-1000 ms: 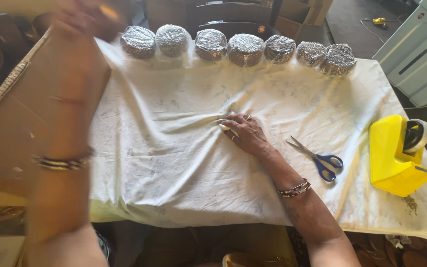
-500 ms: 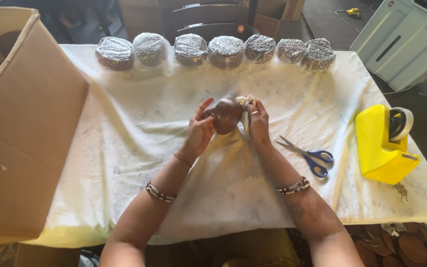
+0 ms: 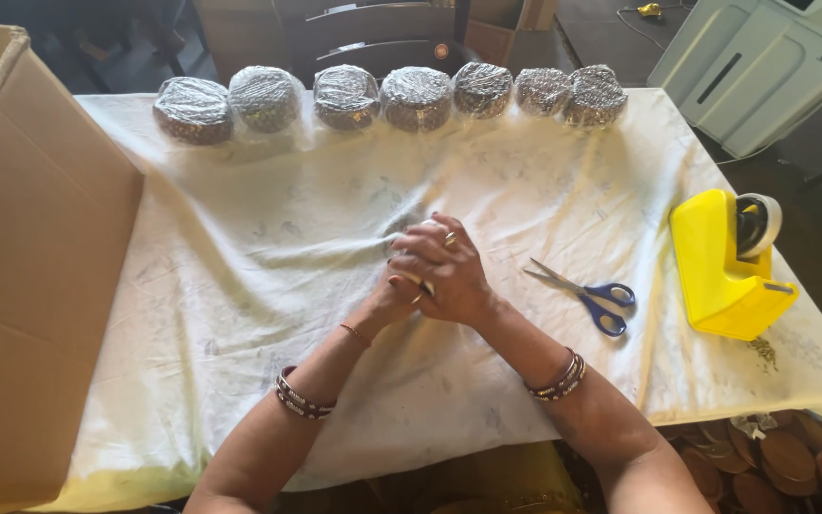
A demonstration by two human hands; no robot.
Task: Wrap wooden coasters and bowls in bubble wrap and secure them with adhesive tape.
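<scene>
the small object pressed between the two hands is almost wholly hidden, so its kind cannot be told from this view; only a pale edge shows above the fingers. the right hand (image 3: 449, 271) lies over the top, fingers curled and closed down on it, and the left hand (image 3: 394, 297) cups it from below and from the side, mostly covered by the right. both hands sit over the middle of the bench (image 3: 240, 286), which is spread with a creased white cloth (image 3: 544, 190).

along the far edge of the cloth stands a row of seven wrapped round bundles (image 3: 416, 98), each covered in clear film over a dark, speckled filling, set side by side and touching or nearly so. judging from that row, a good deal of wrapping is already done, and the piece in the hands looks to be one more in progress, not yet placed with the others.

to the right of the hands lie blue-handled scissors (image 3: 587, 293), blades closed, and beyond them a yellow tape dispenser (image 3: 725, 271) near the right edge. a large open cardboard box (image 3: 30, 276) stands at the left, against the bench. under the right front corner, a heap of brown round discs (image 3: 773, 457) shows below the cloth.
</scene>
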